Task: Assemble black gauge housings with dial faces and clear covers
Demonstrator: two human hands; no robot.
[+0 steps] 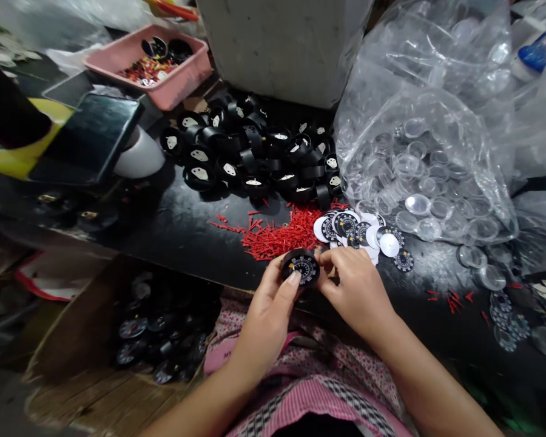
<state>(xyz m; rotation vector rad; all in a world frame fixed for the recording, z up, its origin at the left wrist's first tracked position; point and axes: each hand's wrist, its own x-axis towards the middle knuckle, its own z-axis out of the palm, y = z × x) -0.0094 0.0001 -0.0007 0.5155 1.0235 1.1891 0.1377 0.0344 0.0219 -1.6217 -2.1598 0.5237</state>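
Clearly, in the head view, everything can be placed around the heap of red pointers (277, 237) on the dark worktop (182, 237). Just on the person's side of that heap, the left hand (266, 303) holds a round black gauge (307, 272), lifted, its dial showing white markings and a small yellow patch. The left thumb presses on the dial while the other fingers go round the casing, pinching it. The right hand (357, 288) is at the gauge's right rim, its fingers drawn together; whether they grip the rim or some small part cannot be told.

Just right of the heap, and touching it, lie overlapping dial discs (346, 223), some printed side up, others showing white. Behind the heap is a crowd of black casings (200, 173) with pale patches inside. Beyond the discs, right of the heap, stands a clear plastic bag (418, 91) full of transparent covers (418, 204). Well right of the heap and nearer the person, a few loose red pieces (455, 300) are scattered. Far to its left and behind sits a pink tray (177, 88) with small coloured bits. Left of the heap and lower, a cardboard box (68, 352) holds more gauges (133, 328).
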